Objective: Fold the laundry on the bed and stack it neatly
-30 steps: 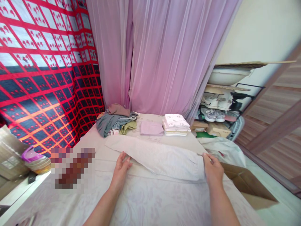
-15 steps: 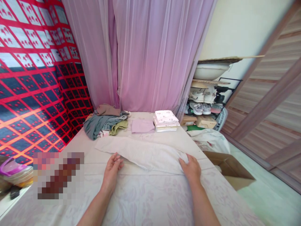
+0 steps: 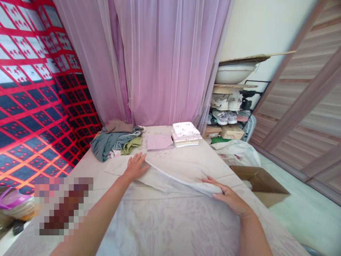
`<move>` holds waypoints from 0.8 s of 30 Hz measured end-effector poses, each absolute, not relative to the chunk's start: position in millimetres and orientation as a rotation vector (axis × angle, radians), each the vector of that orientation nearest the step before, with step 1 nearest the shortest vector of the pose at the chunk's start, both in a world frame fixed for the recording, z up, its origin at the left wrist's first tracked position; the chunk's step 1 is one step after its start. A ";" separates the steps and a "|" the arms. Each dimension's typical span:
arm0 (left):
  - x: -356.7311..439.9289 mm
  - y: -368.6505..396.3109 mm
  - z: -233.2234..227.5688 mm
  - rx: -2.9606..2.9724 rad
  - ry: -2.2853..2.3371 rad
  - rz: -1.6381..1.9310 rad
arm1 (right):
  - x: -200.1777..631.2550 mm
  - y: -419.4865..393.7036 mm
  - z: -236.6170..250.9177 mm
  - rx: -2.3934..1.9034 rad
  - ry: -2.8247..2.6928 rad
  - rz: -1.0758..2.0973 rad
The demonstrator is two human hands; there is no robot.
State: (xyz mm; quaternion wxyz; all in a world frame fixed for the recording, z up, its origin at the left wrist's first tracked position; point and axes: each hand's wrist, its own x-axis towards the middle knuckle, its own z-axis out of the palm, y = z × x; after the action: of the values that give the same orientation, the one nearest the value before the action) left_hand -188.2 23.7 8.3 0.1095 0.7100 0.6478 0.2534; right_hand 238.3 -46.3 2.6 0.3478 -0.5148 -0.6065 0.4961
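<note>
A pale ribbed cloth (image 3: 170,174) lies spread across the bed (image 3: 165,224), partly folded over itself. My left hand (image 3: 135,165) rests flat on its far left part, fingers spread. At the cloth's near right edge, my right hand (image 3: 229,197) presses with fingers extended; the edge seems to lie under the fingertips.
At the bed's far end lie a heap of unfolded clothes (image 3: 114,142), a folded lilac piece (image 3: 159,142) and a stack of folded white items (image 3: 185,134). A cardboard box (image 3: 259,181) and a white bag (image 3: 236,153) sit on the floor at right. Pink curtains (image 3: 165,60) hang behind.
My left hand has slid forward across the cloth toward the far left. My right hand has moved along the near edge, and the cloth's right part now lies folded inward.
</note>
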 end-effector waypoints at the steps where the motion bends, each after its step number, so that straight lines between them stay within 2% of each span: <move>1: -190.4 28.2 8.5 2.145 1.917 0.632 | 240.0 -46.8 0.8 -1.309 -1.558 1.301; 4: -191.4 26.9 14.0 2.339 1.806 0.444 | 242.4 -40.7 -10.3 -1.246 -1.392 1.254; 8: -185.4 -0.7 38.7 2.412 1.555 0.198 | 242.7 -22.9 -26.9 -1.585 -1.039 0.784; 10: -184.8 -14.5 54.6 2.340 1.454 0.093 | 243.2 -14.7 -33.5 -1.796 -1.059 0.602; 14: -192.3 -14.6 74.3 2.013 1.324 0.041 | 242.7 -5.2 -41.0 -2.071 -1.309 0.543; 16: -196.8 0.0 72.7 1.957 1.428 0.045 | 240.8 -4.3 -40.6 -2.154 -1.427 0.518; 21: -199.2 39.5 44.8 2.073 2.129 0.086 | 230.1 -11.4 -30.9 -2.243 -1.706 0.540; 24: -195.5 43.3 26.6 2.009 2.210 0.025 | 220.6 -14.8 -24.4 -2.297 -1.773 0.533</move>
State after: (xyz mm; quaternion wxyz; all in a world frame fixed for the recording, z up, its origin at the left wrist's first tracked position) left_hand -195.5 43.3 26.6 0.0772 0.6706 0.7378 0.0084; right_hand 220.6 -14.8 -24.4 0.0956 -0.7750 -0.5982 0.1800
